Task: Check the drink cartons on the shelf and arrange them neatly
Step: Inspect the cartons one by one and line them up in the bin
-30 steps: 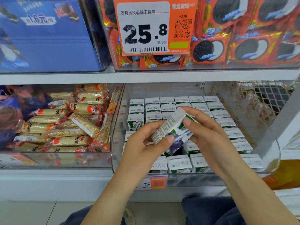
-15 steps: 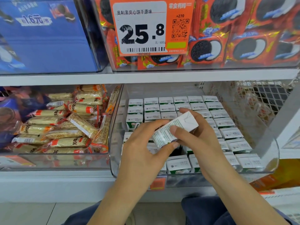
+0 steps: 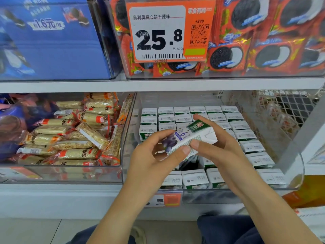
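Held carton (image 3: 190, 138) — white, with purple grapes and a green panel. Below it, rows of cartons (image 3: 198, 117) topped white, sides green. Above it, a price tag (image 3: 168, 32) — orange, white panel, black digits. Left of it, snack bars (image 3: 73, 138) wrapped tan with red-orange bands.

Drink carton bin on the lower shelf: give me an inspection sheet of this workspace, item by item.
Surface: clear bin on a white shelf.
Job's things: rows of cartons upright in the bin, dark gap near the front; held carton tilted above them, grape picture up.
Clutter: nothing seen.
Hands: left hand and right hand both grip the held carton.
Cables: nothing seen.
Surroundings: wrapped snack bars in the left bin; cookie packs and price tag reading 25.8 above; wire mesh at right.
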The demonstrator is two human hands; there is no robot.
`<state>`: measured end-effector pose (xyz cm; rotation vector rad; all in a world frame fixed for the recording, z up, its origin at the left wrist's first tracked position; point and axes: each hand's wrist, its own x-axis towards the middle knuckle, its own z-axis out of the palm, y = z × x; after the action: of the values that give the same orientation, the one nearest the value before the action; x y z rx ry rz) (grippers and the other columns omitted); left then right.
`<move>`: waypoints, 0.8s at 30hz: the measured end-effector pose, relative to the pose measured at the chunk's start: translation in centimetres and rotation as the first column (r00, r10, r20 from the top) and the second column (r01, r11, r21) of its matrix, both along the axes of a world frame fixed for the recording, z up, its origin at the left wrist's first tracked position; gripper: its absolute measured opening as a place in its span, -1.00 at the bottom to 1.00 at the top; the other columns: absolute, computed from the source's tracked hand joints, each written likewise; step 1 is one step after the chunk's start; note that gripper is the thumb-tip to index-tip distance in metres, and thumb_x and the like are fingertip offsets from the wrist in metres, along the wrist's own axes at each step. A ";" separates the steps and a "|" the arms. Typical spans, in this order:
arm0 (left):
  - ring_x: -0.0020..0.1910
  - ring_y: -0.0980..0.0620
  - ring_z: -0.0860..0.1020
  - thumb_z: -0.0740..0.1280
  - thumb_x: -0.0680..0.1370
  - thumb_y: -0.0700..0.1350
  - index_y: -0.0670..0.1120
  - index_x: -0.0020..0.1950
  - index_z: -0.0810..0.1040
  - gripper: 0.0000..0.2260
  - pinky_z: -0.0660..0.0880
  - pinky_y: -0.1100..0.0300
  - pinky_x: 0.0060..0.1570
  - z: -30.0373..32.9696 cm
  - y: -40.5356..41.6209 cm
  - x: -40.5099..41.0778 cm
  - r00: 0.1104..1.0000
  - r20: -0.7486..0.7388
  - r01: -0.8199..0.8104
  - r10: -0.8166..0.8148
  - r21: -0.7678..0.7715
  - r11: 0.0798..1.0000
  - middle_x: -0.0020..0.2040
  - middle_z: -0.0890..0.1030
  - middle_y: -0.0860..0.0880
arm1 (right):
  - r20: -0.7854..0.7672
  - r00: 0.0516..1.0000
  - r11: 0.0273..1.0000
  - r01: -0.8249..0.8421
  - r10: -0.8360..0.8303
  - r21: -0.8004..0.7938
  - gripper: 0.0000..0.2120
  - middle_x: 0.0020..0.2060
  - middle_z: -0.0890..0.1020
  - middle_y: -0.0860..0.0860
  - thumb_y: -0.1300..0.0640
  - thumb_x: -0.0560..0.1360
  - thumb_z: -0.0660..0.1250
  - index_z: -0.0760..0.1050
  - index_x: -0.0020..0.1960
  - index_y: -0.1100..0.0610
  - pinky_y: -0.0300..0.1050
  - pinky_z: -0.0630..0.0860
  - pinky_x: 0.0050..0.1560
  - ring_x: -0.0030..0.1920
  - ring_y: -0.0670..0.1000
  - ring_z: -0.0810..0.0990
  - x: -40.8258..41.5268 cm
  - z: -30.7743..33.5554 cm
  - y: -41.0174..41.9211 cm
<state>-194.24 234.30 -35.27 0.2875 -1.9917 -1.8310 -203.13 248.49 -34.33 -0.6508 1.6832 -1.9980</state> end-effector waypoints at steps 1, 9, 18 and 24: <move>-0.03 0.17 0.63 0.53 0.27 0.12 0.13 0.07 0.60 -0.60 0.54 0.36 -0.13 -0.1 0.1 0.0 1.000 -0.015 -0.025 0.025 -0.020 0.999 -0.02 0.68 0.16 | 0.006 1.000 1.000 0.002 -0.002 0.018 -0.40 0.09 0.66 0.01 0.11 0.27 0.56 0.49 0.28 -0.03 -0.17 0.58 0.05 0.08 0.01 0.64 -0.1 0.1 0.1; 0.09 0.24 0.54 0.56 0.34 -0.07 0.05 0.18 0.49 -0.54 0.48 0.37 0.05 -0.6 0.2 -0.1 0.974 -0.134 -0.223 0.184 -0.403 0.888 0.09 0.58 0.13 | 0.017 0.997 0.997 0.071 -0.071 0.007 -0.49 -0.21 0.70 -0.04 -0.02 0.25 0.43 0.53 0.20 -0.01 -0.20 0.61 -0.10 -0.12 -0.03 0.68 -0.2 -0.3 0.0; 0.11 0.27 0.40 0.56 0.30 -0.30 0.08 0.19 0.36 -0.39 0.27 0.55 0.11 -1.1 0.4 0.0 0.936 -0.297 -0.344 0.190 -0.649 0.679 0.11 0.39 0.24 | -0.001 0.995 0.978 -0.102 0.104 -0.181 -0.51 -0.04 0.66 0.10 0.36 0.31 0.37 0.51 0.16 -0.04 -0.19 0.55 -0.06 -0.04 0.04 0.62 -0.6 -0.2 0.4; 0.17 0.17 0.42 0.56 0.27 -0.35 0.03 0.20 0.38 -0.37 0.28 0.50 0.18 -1.3 0.5 0.0 0.923 -0.335 -0.373 0.188 -0.662 0.651 0.18 0.41 0.16 | -0.012 0.991 0.969 -0.133 0.133 -0.207 -0.48 -0.01 0.64 0.14 0.41 0.28 0.35 0.46 0.15 0.01 -0.12 0.56 -0.04 -0.03 0.08 0.61 -0.5 -0.1 0.6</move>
<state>-194.23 234.82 -36.54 0.1128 -2.1573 -0.7405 -203.68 249.12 -34.41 -0.8106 1.4006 -2.0927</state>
